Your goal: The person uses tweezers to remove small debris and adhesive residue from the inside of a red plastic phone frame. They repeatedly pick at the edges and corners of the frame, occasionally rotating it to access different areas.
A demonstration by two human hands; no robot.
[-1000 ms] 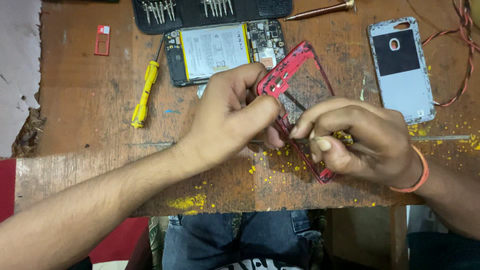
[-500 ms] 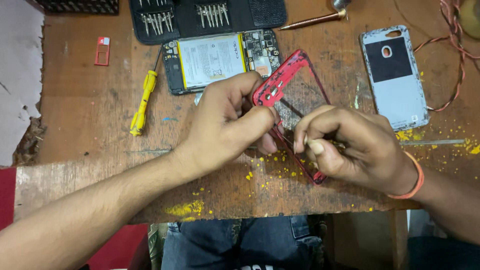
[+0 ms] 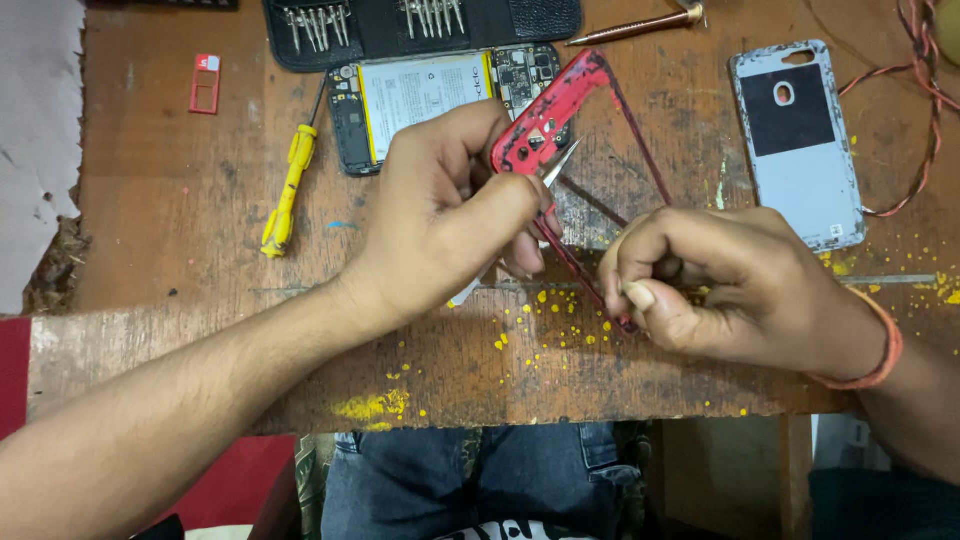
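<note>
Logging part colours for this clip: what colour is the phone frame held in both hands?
Red, with dark worn patches; the phone frame shows best in the head view.

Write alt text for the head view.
Two bare hands work a red phone frame over a wooden bench: left hand holds tweezers, right hand pinches the frame's lower edge. An opened phone lies behind.

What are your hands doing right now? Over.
Left hand pinching tweezers at red phone frame. Right hand gripping frame's lower edge. Opened phone lies behind, nothing blocking.
</note>
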